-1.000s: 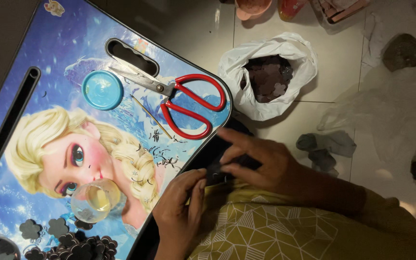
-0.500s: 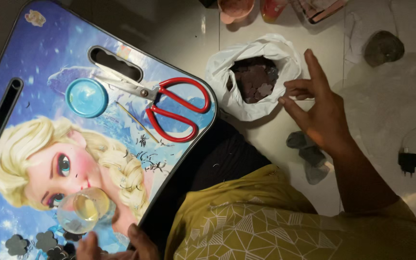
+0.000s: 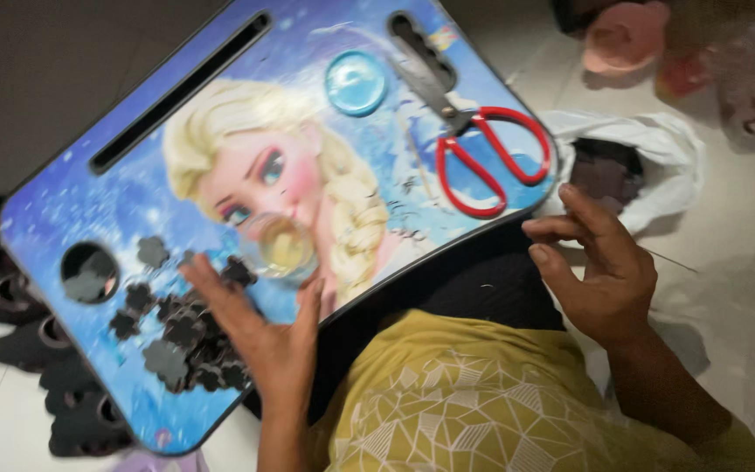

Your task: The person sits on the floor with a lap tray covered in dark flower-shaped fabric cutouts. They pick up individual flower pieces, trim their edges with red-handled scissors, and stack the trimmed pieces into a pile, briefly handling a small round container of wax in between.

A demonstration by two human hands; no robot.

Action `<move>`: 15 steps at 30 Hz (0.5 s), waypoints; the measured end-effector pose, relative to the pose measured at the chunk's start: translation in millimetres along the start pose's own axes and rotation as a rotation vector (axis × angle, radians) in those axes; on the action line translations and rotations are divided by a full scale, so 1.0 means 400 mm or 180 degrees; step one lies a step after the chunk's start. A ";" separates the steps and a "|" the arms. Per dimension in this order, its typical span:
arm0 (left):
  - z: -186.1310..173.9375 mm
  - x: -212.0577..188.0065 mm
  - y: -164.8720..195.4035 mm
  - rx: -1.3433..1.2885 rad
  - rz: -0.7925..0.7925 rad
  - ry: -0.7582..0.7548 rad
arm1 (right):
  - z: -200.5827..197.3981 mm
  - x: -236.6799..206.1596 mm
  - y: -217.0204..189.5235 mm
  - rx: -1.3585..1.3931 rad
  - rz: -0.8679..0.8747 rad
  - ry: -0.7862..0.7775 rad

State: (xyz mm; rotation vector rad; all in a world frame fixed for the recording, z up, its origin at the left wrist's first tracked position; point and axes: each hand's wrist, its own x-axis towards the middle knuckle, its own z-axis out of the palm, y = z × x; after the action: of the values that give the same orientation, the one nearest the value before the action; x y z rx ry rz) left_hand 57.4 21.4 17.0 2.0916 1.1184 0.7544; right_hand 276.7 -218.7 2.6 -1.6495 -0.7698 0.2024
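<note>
A blue lap table (image 3: 115, 183) printed with a cartoon blonde character lies across my lap. My left hand (image 3: 259, 328) rests flat, fingers spread, on a heap of several dark flower-shaped cut-outs (image 3: 176, 336) at the table's near left. A small clear jar (image 3: 280, 246) stands just beyond its fingertips. My right hand (image 3: 600, 267) hovers empty off the table's right edge, fingers loosely curled, near a white plastic bag (image 3: 666, 162) holding dark pieces. Red-handled scissors (image 3: 474, 149) and a round blue lid (image 3: 356, 83) lie at the far end.
Dark foam shapes (image 3: 19, 323) are piled on the pale tiled floor left of the table. Pink bowl-like items (image 3: 626, 39) sit at the far right. A round cup hole (image 3: 89, 273) in the table shows dark material below.
The view has swung left. My left hand has moved onto the dark cut-outs, and my right hand has drawn back from the white bag toward the table's edge.
</note>
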 end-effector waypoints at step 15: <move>0.050 0.061 0.026 -0.0531 0.0112 -0.0124 | 0.276 0.194 -0.039 0.1174 0.1022 -0.1658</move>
State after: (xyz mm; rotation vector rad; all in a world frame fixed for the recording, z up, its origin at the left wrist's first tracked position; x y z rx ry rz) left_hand 88.7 32.8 16.7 1.9819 0.9660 0.7925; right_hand 271.3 -83.2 12.1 -1.3653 -0.7869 0.9733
